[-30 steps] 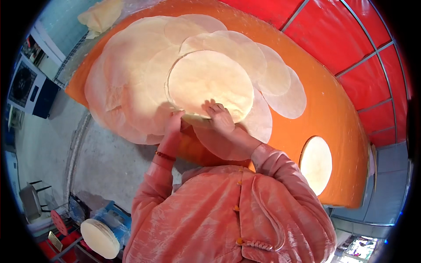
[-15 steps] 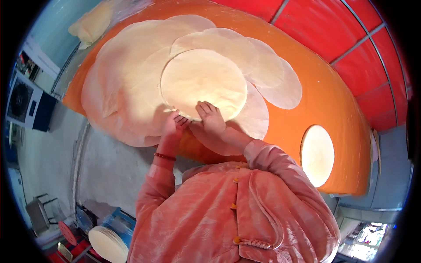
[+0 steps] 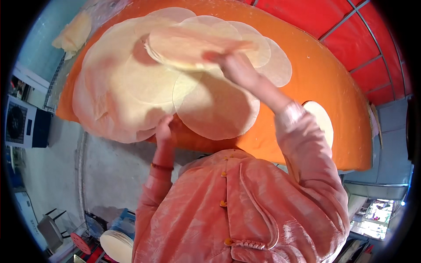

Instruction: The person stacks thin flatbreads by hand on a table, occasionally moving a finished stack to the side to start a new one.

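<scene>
A stack of thin round flatbreads (image 3: 188, 46) is lifted above the table, tilted, its layered edges showing at the left. My right hand (image 3: 237, 68) grips its near right edge; motion blurs the fingers. Under it, more pale rounds overlap in a broad spread (image 3: 131, 83) over the orange table cover. One flatbread (image 3: 219, 109) lies near the table's front edge, partly in shadow. My left hand (image 3: 164, 128), with a red bracelet at the wrist, is low at the near edge of the spread. Its fingers are blurred, so their grip is unclear.
The orange-covered table (image 3: 307, 92) curves across the view. Another pale round stack (image 3: 320, 120) rests at its right, partly behind my right sleeve. Red panels (image 3: 324, 26) stand behind. At lower left are a round pale stack (image 3: 116, 246), a chair (image 3: 50, 230) and a white-and-dark appliance (image 3: 26, 122).
The flatbread stack has risen off the spread and moved up and left in my right hand, uncovering the rounds beneath. My left hand has come away from the stack, slightly down and left.
</scene>
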Demonstrator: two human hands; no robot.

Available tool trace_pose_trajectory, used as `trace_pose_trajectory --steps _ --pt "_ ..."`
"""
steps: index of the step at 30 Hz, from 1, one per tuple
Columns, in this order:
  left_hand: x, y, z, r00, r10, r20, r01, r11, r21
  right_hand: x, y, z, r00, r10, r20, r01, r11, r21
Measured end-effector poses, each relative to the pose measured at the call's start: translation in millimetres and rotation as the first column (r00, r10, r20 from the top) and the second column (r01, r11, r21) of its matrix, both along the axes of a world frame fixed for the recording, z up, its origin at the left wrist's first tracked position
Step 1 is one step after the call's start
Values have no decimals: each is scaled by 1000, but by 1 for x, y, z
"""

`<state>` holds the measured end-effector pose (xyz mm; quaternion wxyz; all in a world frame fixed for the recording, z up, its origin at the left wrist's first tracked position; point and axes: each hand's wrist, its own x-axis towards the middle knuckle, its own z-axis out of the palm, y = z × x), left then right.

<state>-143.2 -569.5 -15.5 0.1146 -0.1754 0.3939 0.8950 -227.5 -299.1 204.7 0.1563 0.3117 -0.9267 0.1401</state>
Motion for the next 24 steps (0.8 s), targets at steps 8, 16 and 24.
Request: trace_pose_trajectory --steps 8,16,24 --pt "66 49 44 979 -54 196 57 998 -9 137 59 -174 994 -68 88 72 996 -53" --pt "59 65 54 948 -309 70 309 951 18 140 9 -169 976 -171 138 181 981 -63" --pt "57 70 29 951 -307 -41 308 922 235 164 -2 -164 964 -198 176 213 974 -73"
